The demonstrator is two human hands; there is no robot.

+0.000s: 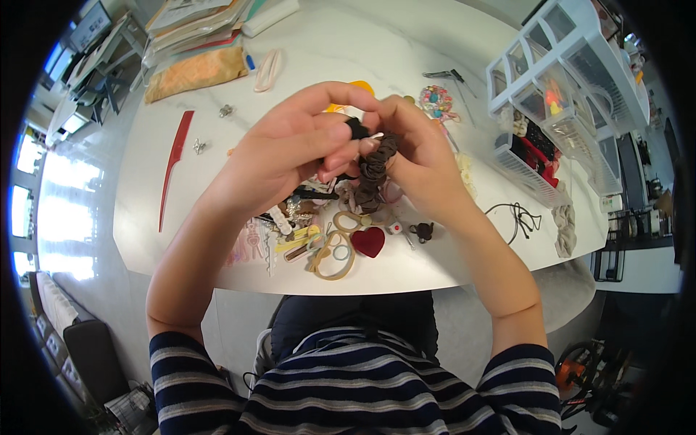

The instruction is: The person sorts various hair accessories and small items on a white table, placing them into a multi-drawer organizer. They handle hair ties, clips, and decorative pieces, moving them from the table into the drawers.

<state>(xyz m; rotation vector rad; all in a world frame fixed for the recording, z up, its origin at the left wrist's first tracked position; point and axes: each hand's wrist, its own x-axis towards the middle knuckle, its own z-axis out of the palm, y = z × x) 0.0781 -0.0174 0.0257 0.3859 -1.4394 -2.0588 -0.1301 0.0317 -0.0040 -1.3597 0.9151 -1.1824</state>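
Note:
Both hands are raised over a heap of hair accessories on a white marbled table. My left hand pinches a small black fabric piece between thumb and fingers. In my right hand is a dark brown scrunchie, which hangs from the fingers. A thin, light-coloured tip shows between the two hands; what it belongs to is hidden. Below lie a dark red heart-shaped piece, a beige hair tie with a bow, a white pearl clip and a brown bear-shaped piece.
A red comb and small metal claw clips lie left. Papers and folders are stacked at the back left. On the right stands a clear plastic drawer unit, a pulled-out drawer holding hair accessories. A grey scrunchie lies near the edge.

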